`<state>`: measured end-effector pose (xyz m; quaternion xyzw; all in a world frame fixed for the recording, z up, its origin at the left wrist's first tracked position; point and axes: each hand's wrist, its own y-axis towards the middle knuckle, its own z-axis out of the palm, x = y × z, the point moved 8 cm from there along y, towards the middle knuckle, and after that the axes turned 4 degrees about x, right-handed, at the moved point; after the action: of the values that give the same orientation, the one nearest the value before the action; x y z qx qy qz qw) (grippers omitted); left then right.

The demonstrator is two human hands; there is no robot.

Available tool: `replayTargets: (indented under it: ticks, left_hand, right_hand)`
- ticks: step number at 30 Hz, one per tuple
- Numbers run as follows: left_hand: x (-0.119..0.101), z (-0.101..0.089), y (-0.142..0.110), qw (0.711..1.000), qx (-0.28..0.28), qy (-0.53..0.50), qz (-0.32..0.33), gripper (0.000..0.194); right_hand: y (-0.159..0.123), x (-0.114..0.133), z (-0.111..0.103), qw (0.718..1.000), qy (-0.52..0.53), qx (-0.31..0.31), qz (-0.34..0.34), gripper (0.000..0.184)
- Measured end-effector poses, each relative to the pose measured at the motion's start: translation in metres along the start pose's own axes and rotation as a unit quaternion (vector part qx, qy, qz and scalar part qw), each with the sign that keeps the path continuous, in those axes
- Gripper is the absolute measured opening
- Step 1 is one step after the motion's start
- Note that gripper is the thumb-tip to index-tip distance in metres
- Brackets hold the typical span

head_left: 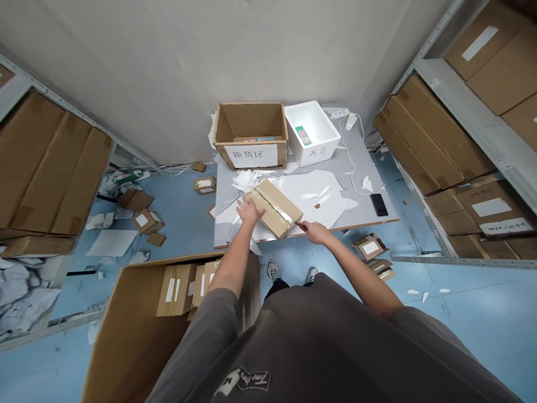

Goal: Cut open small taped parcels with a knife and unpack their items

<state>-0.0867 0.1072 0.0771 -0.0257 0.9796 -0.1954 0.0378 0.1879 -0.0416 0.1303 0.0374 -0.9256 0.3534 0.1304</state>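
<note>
A brown cardboard box (274,208) with a strip of shiny tape along its top sits at an angle near the table's front edge. My left hand (248,211) rests against the box's left end, fingers spread, the thumb over the top. In my right hand (318,232) is a small red and black knife or cutter (301,226). Its tip is at the box's near right corner, where the tape runs over the end; the blade itself is too small to make out. White paper scraps (247,179) lie just behind the box.
At the table's back stand an open cardboard carton (250,155) and a white foam box (316,152). A phone (378,205) lies near the right edge, beside a white cable (349,159). A large carton (126,313) holding boxes is at my left. Loaded shelves (453,89) flank both sides.
</note>
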Motion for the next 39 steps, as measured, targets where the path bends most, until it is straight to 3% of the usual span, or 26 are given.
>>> replayTargets:
  ticks: [3,5,8,16,20,26,28,30,32,36,39]
  left_hand:
    - [-0.039,0.005,-0.027,0.971,0.021,0.027,0.237,0.065]
    - [-0.064,0.019,-0.052,0.922,0.084,0.045,0.374,0.072]
    - [-0.089,0.029,-0.069,0.891,0.122,0.061,0.433,0.097]
    - [-0.134,0.03,-0.062,0.893,0.115,0.124,0.417,0.101]
    - [-0.148,0.037,-0.068,0.909,0.096,0.145,0.38,0.099]
    - [-0.155,0.045,-0.072,0.95,0.068,0.098,0.288,0.098]
    - [-0.154,0.045,-0.075,0.957,0.057,0.087,0.27,0.097]
    - [-0.152,0.043,-0.078,0.961,0.047,0.08,0.26,0.096]
    - [-0.151,0.041,-0.082,0.963,0.039,0.073,0.258,0.096]
    - [-0.15,0.039,-0.088,0.962,0.03,0.062,0.264,0.097]
    - [-0.15,0.039,-0.09,0.962,0.027,0.056,0.264,0.098]
  right_hand:
    - [-0.011,-0.025,0.002,0.994,0.073,-0.079,-0.002,0.059]
    - [-0.013,-0.038,0.007,0.985,0.124,-0.121,-0.005,0.061]
    - [-0.013,-0.049,0.017,0.971,0.183,-0.157,-0.013,0.062]
    - [-0.002,-0.056,0.049,0.95,0.275,-0.147,-0.016,0.057]
    - [0.01,-0.062,0.05,0.932,0.306,-0.192,-0.009,0.056]
    - [0.021,-0.087,0.046,0.846,0.457,-0.275,0.001,0.064]
    - [0.026,-0.093,0.045,0.831,0.485,-0.274,0.0,0.069]
    - [0.034,-0.095,0.046,0.839,0.486,-0.243,0.0,0.071]
    - [0.043,-0.094,0.047,0.866,0.461,-0.195,0.005,0.067]
    - [0.055,-0.086,0.038,0.937,0.328,-0.118,-0.002,0.045]
    - [0.058,-0.078,0.02,0.969,0.221,-0.101,-0.033,0.037]
